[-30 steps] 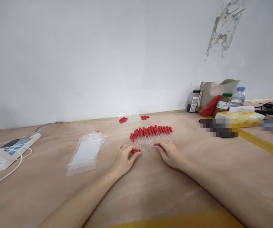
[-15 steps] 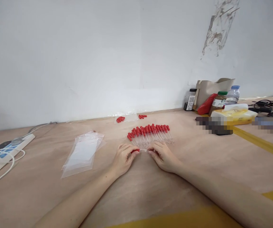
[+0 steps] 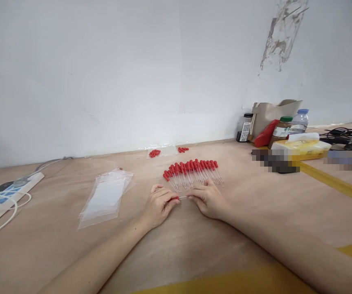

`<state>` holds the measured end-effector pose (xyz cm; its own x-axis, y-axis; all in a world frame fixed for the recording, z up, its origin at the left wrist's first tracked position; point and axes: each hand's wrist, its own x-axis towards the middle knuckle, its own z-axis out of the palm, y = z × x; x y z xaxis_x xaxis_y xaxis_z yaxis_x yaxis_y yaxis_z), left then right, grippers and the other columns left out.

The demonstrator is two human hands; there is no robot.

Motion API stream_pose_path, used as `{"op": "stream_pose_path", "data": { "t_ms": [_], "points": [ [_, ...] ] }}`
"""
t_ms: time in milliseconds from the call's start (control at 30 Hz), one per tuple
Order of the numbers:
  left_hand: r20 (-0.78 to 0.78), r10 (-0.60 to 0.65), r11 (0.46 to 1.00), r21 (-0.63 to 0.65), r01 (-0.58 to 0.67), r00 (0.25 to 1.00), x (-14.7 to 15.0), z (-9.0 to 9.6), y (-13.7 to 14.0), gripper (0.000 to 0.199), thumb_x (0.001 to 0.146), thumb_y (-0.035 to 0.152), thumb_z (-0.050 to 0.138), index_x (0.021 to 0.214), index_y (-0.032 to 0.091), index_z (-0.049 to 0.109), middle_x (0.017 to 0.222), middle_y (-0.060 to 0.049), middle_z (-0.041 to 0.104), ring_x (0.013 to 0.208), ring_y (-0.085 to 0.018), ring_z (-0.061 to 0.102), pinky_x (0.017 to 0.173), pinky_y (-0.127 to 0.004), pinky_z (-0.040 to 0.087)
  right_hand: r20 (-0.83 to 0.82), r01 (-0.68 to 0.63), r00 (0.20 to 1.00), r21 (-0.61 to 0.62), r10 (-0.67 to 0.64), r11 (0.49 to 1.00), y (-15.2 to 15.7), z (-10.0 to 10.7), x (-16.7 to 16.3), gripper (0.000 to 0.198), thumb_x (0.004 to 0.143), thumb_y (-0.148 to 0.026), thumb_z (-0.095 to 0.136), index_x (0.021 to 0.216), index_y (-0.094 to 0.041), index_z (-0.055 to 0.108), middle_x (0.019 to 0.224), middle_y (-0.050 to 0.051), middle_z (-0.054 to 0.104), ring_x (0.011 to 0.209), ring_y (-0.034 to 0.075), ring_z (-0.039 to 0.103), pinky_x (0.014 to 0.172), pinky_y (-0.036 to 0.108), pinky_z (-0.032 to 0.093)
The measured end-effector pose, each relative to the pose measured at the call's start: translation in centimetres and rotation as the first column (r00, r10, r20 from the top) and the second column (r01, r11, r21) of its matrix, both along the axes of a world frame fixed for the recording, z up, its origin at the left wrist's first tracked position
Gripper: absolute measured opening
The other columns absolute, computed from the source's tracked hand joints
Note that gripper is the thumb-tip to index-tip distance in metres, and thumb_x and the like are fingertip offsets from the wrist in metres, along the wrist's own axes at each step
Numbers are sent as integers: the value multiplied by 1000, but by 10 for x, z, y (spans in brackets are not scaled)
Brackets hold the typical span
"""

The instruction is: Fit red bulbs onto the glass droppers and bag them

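The left hand point(image 3: 162, 203) pinches a red bulb point(image 3: 176, 198), the right hand point(image 3: 208, 200) a thin clear tube point(image 3: 182, 198), just on the near side of the dropper row point(image 3: 191, 165). The tube looks light, stiff, maybe fragile: better to hold it close to the soft-looking bulb.

The person's left hand point(image 3: 159, 206) and right hand point(image 3: 208, 200) are bare and slim-fingered. Just behind the left hand, the bare left forearm point(image 3: 108, 249) carries one small dark spot point(image 3: 135, 228). Behind the right hand, the bare right forearm point(image 3: 274, 241) widens smoothly.
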<state>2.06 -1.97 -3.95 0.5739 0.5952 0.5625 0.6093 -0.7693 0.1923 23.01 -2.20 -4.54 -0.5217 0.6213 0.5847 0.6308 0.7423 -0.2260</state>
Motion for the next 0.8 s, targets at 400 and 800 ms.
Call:
{"op": "stream_pose_path", "data": {
  "t_ms": [400,800],
  "points": [
    [-84,-18,999,47,22,996,1,-1,0,17,85,28,44,79,17,56,71,-1,59,68,-13,52,85,-34,31,46,0,999,90,-5,996,-3,-1,-9,19,83,-18,41,80,-17,60,70,2,62,61,11,46,65,29,20],
    [14,453,875,184,-448,891,-22,6,10,48,80,43,48,117,14,47,114,-12,53,107,-25,44,93,-39,29,-14,404,915,-4,-404,915,-9,14,8,22,79,-28,45,64,-18,59,61,1,62,58,12,51,68,29,25]
  ]
}}
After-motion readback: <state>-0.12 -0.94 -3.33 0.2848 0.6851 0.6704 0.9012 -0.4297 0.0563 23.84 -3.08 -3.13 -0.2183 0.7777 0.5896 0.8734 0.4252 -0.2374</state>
